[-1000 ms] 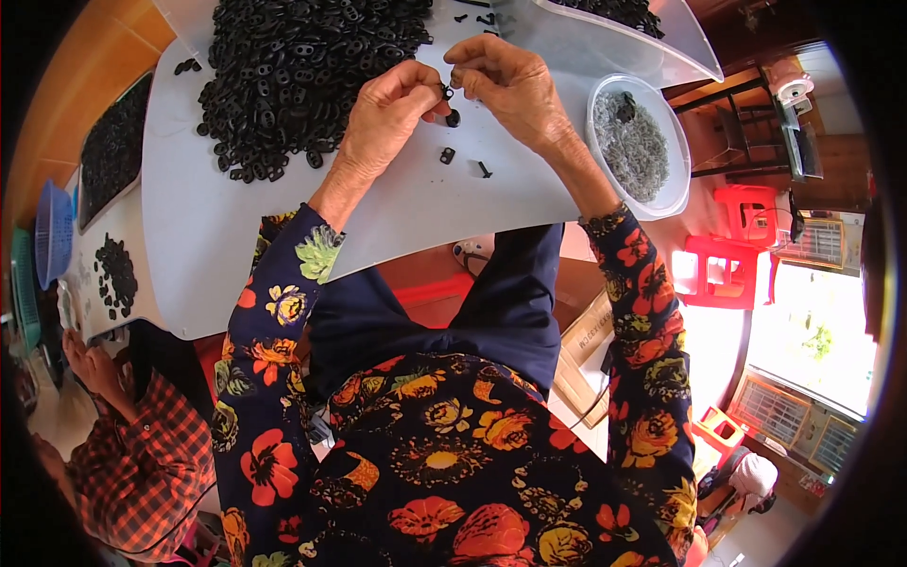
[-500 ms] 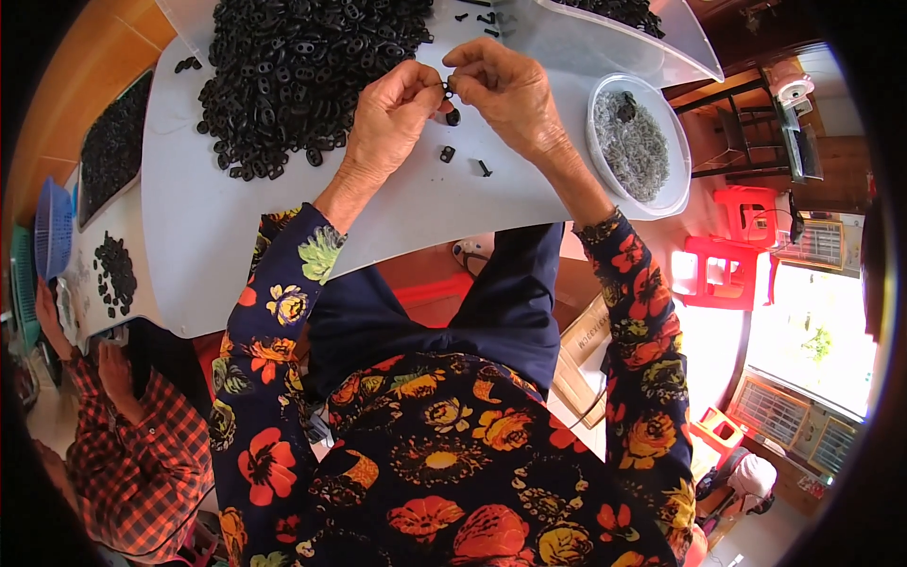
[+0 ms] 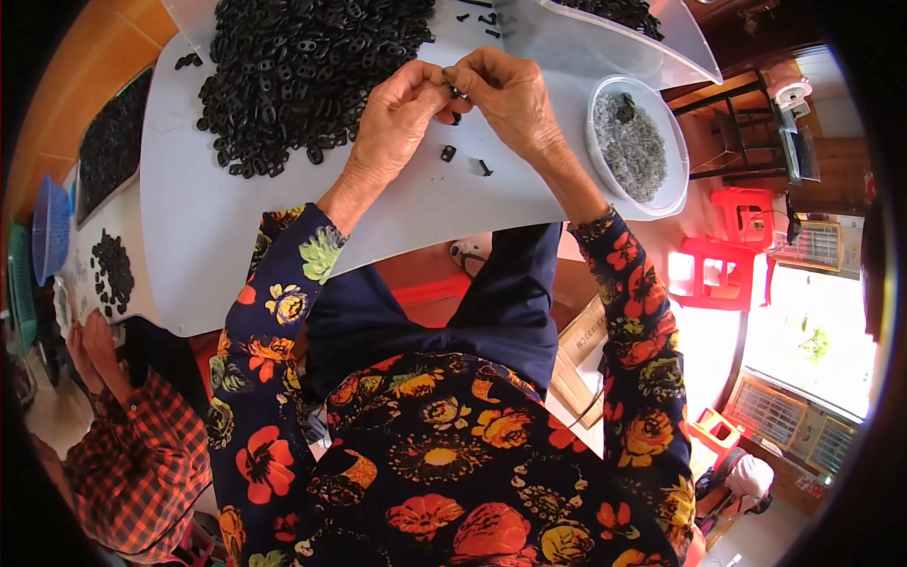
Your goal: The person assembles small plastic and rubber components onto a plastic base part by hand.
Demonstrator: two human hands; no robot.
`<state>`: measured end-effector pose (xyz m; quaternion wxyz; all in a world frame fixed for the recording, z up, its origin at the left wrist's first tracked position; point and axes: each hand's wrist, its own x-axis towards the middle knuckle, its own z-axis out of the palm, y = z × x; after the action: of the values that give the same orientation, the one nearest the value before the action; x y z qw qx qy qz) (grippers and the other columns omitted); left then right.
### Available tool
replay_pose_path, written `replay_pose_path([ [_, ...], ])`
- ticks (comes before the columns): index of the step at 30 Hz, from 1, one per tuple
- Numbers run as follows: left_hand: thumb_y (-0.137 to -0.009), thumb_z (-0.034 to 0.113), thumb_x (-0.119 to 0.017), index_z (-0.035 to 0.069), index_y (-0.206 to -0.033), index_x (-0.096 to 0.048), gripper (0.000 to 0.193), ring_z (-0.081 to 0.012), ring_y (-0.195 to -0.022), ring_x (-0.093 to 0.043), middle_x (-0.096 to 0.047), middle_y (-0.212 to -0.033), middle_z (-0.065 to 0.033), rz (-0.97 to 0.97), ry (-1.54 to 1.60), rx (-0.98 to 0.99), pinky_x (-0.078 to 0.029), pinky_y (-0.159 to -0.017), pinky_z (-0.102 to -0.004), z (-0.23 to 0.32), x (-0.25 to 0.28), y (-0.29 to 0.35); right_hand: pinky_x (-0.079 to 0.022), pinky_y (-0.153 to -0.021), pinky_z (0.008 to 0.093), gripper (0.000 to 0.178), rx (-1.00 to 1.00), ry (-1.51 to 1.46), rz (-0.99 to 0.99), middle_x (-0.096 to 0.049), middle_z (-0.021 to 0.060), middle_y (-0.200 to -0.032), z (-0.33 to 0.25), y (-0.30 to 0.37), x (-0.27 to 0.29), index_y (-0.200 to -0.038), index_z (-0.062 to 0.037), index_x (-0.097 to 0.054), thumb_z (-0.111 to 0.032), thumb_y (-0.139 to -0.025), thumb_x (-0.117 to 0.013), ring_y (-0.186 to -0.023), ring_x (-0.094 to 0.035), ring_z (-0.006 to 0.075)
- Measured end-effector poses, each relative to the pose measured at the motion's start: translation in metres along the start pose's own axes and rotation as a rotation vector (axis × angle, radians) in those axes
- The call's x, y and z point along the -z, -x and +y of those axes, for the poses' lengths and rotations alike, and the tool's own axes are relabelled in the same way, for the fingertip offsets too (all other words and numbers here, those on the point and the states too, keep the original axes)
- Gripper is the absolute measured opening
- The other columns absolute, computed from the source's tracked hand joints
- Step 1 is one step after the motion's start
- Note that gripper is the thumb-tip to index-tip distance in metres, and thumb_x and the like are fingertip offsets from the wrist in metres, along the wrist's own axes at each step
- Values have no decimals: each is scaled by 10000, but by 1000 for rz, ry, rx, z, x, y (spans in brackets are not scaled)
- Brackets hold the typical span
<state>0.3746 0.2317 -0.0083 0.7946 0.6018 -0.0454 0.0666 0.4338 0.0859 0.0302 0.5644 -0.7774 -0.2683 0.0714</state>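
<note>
My left hand and my right hand meet fingertip to fingertip above the pale table. Between them they pinch a small black plastic piece, mostly covered by the fingers. Just beneath the fingertips, another small black piece partly shows. On the tabletop below lie a black two-holed piece and a black peg-like piece. To the left of my left hand rises a big heap of black oval two-holed pieces.
Right of my hands stands a round white tub of tiny clear parts. A clear plastic bin sits at the back right. At the left, a co-worker in a checked shirt sits near a small pile of black pieces and a blue basket.
My right fingers have moved inward and closed over the small black piece, which is now more hidden. The co-worker's hands have come together by the small pile.
</note>
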Motion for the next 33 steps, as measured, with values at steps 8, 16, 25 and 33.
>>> replay_pose_path([
  [8,-913,72,-507,15,-972,-571,104,-75,-732,-584,-653,-788,-34,75,-310,-79,-470,-685,-221,2,-5,3,-491,-563,231,168,-40,-84,116,-654,58,-691,17,3,-15,-849,44,-636,-120,-882,-625,-595,-589,84],
  [16,-904,48,-498,17,-912,-542,55,-79,-701,-596,-623,-732,-28,67,-234,19,-481,-663,-230,7,-3,3,-453,-561,227,198,2,61,-103,-607,13,-690,4,-5,4,-848,22,-628,-166,-907,-618,-603,-523,73],
  [25,-899,34,-520,7,-893,-531,31,-78,-683,-591,-620,-740,-32,91,-267,-110,-493,-658,-237,7,-8,3,-463,-539,248,193,-44,-41,88,-636,45,-652,5,0,-9,-808,18,-656,-166,-866,-649,-560,-534,76],
  [33,-894,27,-517,11,-884,-524,21,-77,-697,-592,-621,-742,-31,93,-225,-64,-486,-652,-235,5,-5,4,-463,-561,231,188,23,46,-96,-615,23,-672,2,-5,7,-842,10,-655,-169,-890,-630,-599,-545,66],
])
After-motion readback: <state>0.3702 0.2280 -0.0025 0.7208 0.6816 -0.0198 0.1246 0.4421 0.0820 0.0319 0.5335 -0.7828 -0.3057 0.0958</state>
